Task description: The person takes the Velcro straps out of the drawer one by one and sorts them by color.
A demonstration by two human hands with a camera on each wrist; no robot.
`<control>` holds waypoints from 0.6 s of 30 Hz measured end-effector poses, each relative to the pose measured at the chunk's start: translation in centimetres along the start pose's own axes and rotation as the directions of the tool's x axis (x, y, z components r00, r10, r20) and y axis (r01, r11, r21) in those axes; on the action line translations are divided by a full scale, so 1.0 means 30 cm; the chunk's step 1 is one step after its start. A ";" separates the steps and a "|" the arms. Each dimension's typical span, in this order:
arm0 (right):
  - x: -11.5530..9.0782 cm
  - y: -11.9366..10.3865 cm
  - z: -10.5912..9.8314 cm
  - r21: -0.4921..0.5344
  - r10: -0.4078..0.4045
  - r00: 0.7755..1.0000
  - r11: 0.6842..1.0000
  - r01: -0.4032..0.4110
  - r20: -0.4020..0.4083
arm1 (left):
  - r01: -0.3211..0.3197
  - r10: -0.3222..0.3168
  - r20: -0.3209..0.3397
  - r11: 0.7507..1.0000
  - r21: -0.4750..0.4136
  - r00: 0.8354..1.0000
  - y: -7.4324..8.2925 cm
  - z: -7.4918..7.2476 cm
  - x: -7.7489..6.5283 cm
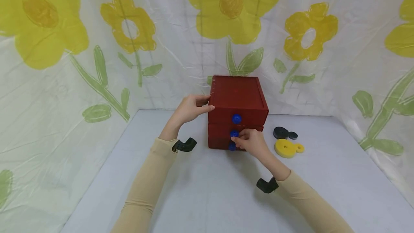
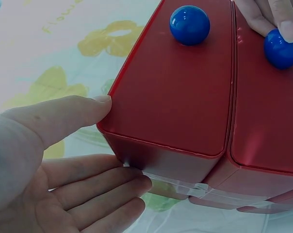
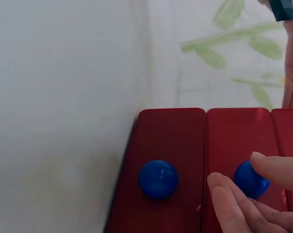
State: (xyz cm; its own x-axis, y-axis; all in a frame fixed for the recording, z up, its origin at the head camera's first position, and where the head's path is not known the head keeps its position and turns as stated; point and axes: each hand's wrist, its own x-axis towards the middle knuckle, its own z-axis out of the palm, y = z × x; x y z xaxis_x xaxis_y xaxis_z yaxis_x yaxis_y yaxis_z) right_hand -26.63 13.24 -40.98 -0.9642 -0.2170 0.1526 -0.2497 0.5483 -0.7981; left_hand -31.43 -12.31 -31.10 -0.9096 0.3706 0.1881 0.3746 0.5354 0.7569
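A red drawer box stands at the back of the table, with three blue knobs down its front. My right hand holds the middle knob between thumb and fingers. In the right wrist view, the thumb lies against one side of this knob and the fingers curve by the other. My left hand rests at the box's upper left front corner. Its thumb touches the front edge, while its extended fingers lie along the side. The top knob and bottom knob are untouched. All the drawers look closed.
Right of the box, a black piece made of two joined discs lies on the white table. A yellow piece of similar shape lies in front of it. Behind the table hangs a flower-printed curtain.
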 end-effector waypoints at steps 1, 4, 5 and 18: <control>0.002 0.002 -0.001 0.004 0.005 1.000 1.000 -0.005 0.001 | 0.000 0.000 0.001 1.000 -0.001 1.000 0.001 0.000 0.000; 0.007 0.003 -0.001 0.017 0.029 1.000 0.999 -0.029 0.000 | -0.004 0.004 0.003 1.000 -0.001 1.000 0.001 0.000 0.000; 0.008 0.002 0.000 0.022 0.035 0.999 0.999 -0.035 -0.001 | -0.007 0.007 0.003 1.000 0.000 1.000 0.001 0.000 0.000; -0.004 0.015 0.011 0.017 0.025 0.997 1.000 -0.024 -0.072 | -0.015 0.015 -0.008 1.000 0.012 1.000 -0.004 0.003 0.003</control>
State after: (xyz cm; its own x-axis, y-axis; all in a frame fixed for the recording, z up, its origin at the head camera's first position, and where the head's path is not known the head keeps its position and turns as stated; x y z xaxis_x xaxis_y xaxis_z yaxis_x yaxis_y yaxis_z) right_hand -26.61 13.24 -41.56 -0.9741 -0.1441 0.1744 -0.2251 0.5395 -0.8114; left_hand -31.53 -12.27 -31.23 -0.9052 0.3724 0.2049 0.3907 0.5391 0.7461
